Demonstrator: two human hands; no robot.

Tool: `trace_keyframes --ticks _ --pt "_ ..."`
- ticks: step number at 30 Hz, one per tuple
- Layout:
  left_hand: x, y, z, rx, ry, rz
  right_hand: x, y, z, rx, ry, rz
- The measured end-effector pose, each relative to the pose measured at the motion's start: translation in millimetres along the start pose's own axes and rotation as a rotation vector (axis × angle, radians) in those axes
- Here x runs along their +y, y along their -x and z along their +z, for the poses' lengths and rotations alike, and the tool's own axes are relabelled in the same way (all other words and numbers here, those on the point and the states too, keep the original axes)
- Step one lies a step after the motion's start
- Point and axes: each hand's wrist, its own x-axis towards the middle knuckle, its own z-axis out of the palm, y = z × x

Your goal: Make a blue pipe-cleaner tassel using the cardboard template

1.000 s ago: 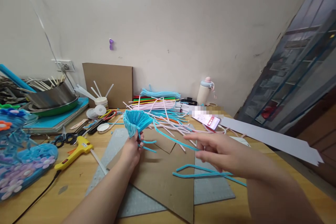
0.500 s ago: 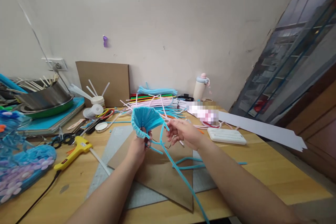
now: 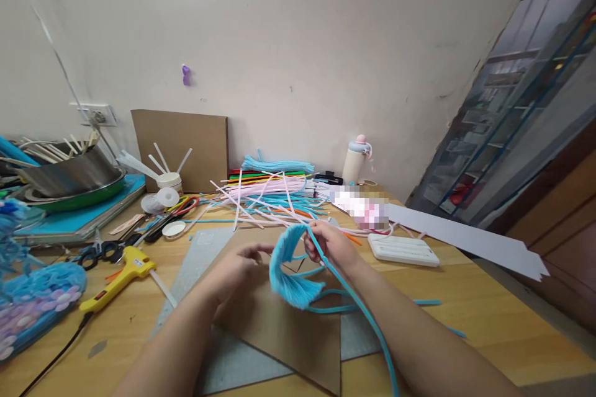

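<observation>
A curved, fan-like piece made of blue pipe cleaners (image 3: 282,276) hangs over the cardboard sheet (image 3: 298,335), its outer side toward me. My right hand (image 3: 333,248) pinches it at the upper right edge. From that hand a long blue pipe cleaner strand (image 3: 370,316) runs down over the right forearm to the bottom of the view. My left hand (image 3: 237,270) is just left of the piece, fingers stretched toward it and holding nothing. More blue pipe cleaners (image 3: 335,307) stick out behind and right of the piece.
On the left are a yellow glue gun (image 3: 118,279), scissors (image 3: 100,251) and a blue flowered craft piece (image 3: 41,298). A pipe cleaner pile (image 3: 270,189) lies at the back, with a bottle (image 3: 354,158) beside it. A white power-bank-like box (image 3: 403,250) sits right. Under the cardboard is a grey mat (image 3: 251,363).
The blue piece has moved right and down and turned, showing its outer side. My left hand has let go of it; my right hand now holds it by the edge.
</observation>
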Motion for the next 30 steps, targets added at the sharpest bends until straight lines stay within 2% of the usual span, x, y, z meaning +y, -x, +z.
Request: trace_keyframes --ticks 2,4,8,10,12,18,22,24,27,30 --pt "9 1 -5.8 0.283 0.074 0.084 3 2 3 -0.004 0.067 -0.014" --pt "19 5 -1.3 0.369 0.079 0.204 8 5 9 0.015 0.189 -0.032" --pt "36 12 28.8 0.265 -0.267 0.436 12 13 18 0.059 0.409 -0.127" --pt "36 12 41.9 0.257 -0.395 0.490 10 16 20 0.053 0.409 -0.179" --pt "32 10 48.2 0.233 -0.447 0.497 8 18 21 0.022 0.360 -0.166" --pt "14 15 44.2 0.287 -0.440 0.468 12 18 25 -0.042 0.155 0.032" --pt "14 23 40.4 0.260 -0.467 0.515 15 18 27 -0.010 0.201 0.018" --pt "16 25 39.1 0.242 -0.434 0.529 12 19 27 -0.037 0.205 0.028" --pt "17 25 38.7 0.227 -0.385 0.473 7 20 27 -0.109 0.086 0.123" --pt "16 23 39.7 0.238 -0.319 0.375 7 21 28 -0.113 -0.014 0.169"
